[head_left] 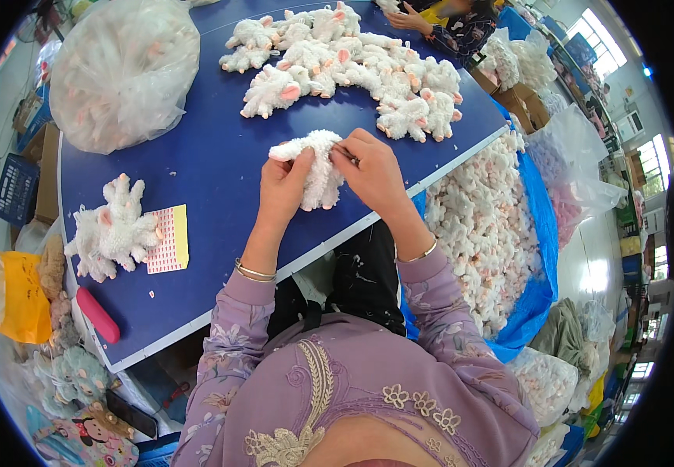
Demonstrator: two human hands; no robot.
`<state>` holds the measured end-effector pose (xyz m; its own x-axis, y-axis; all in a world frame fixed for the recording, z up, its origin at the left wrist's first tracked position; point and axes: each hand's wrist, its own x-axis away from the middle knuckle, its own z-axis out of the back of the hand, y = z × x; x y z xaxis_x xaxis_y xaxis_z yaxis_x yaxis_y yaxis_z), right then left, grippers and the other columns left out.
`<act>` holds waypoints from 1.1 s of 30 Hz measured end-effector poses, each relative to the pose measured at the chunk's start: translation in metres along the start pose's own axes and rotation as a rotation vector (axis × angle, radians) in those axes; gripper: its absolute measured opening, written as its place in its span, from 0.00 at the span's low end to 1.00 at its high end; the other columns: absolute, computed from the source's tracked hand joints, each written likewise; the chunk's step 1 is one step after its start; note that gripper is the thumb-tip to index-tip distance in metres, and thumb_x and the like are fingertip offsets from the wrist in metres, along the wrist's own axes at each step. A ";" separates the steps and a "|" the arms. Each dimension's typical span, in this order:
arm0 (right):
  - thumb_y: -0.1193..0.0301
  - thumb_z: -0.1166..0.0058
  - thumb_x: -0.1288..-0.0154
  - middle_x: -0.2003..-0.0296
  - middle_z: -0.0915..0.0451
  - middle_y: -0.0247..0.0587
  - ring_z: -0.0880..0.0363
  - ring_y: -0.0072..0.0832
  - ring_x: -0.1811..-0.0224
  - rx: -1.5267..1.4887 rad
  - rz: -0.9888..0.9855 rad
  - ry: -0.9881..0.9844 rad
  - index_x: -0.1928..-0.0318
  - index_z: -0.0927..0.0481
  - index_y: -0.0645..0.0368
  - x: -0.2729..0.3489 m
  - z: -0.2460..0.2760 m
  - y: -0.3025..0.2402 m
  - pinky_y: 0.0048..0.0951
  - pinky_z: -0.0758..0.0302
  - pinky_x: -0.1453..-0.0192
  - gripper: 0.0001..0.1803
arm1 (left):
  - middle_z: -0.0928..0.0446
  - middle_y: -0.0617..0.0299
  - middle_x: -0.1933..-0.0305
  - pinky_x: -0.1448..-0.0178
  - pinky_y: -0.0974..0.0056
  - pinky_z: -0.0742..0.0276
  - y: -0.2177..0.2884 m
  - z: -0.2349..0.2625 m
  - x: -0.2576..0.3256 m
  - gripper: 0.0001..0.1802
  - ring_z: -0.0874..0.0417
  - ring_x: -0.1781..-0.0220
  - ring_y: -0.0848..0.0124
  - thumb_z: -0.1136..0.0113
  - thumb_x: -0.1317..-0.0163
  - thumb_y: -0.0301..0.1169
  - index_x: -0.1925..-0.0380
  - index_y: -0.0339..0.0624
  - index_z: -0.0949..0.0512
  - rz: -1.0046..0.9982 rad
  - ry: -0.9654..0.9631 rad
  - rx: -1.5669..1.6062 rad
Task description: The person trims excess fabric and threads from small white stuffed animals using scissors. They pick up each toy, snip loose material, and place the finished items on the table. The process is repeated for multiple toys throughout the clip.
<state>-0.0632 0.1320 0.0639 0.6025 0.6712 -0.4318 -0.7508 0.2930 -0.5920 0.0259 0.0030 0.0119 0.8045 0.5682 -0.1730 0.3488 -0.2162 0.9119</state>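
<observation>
I see a blue-topped bench (212, 159), pale edging; at right, glossy pale floor (595, 274) with glare, pale wall (622, 87), bright windows (597, 39) down that side.

Our left arm (237, 331) and right arm (442, 296) reach forward and lean inward, toward each other. Our left hand (283, 185) is closed, its thumb (303, 162) lying on top — our right hand (376, 173), just beside it, has the fingers (362, 146) curled and pinching, back upward.
</observation>
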 end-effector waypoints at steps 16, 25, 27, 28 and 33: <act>0.66 0.51 0.30 0.76 0.32 0.27 0.36 0.14 0.74 -0.658 -0.390 -0.060 0.62 0.23 0.62 0.003 0.045 0.015 0.19 0.38 0.71 0.11 | 0.18 0.59 0.61 0.62 0.71 0.23 0.011 0.000 0.003 0.13 0.18 0.64 0.76 0.46 0.32 0.32 0.57 0.32 0.22 0.134 0.041 0.222; 0.65 0.44 0.38 0.71 0.25 0.42 0.25 0.39 0.69 0.046 0.077 -0.196 0.62 0.21 0.61 -0.003 0.062 -0.023 0.34 0.30 0.65 0.11 | 0.18 0.59 0.60 0.60 0.70 0.21 0.011 0.004 0.005 0.13 0.17 0.62 0.75 0.47 0.33 0.31 0.55 0.32 0.22 0.160 -0.039 0.315; 0.65 0.43 0.39 0.70 0.24 0.41 0.24 0.42 0.68 0.130 0.129 -0.206 0.63 0.21 0.60 -0.005 0.062 -0.024 0.36 0.29 0.65 0.11 | 0.18 0.59 0.59 0.59 0.69 0.21 0.010 0.005 0.005 0.13 0.17 0.62 0.74 0.47 0.33 0.31 0.55 0.33 0.23 0.160 -0.059 0.324; 0.65 0.43 0.39 0.70 0.23 0.41 0.24 0.42 0.67 0.154 0.148 -0.210 0.63 0.21 0.60 -0.006 0.062 -0.024 0.37 0.29 0.65 0.11 | 0.18 0.59 0.59 0.59 0.69 0.21 0.009 0.005 0.005 0.13 0.17 0.61 0.74 0.47 0.33 0.31 0.55 0.33 0.23 0.159 -0.061 0.329; 0.64 0.44 0.39 0.69 0.23 0.41 0.23 0.43 0.67 0.175 0.194 -0.221 0.64 0.21 0.59 -0.009 0.064 -0.022 0.38 0.28 0.66 0.11 | 0.18 0.58 0.58 0.59 0.69 0.20 0.010 0.004 0.005 0.13 0.17 0.61 0.74 0.47 0.32 0.30 0.54 0.33 0.23 0.161 -0.055 0.353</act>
<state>-0.0693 0.1624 0.1244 0.3854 0.8515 -0.3555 -0.8922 0.2455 -0.3790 0.0358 0.0006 0.0186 0.8836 0.4635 -0.0666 0.3523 -0.5645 0.7465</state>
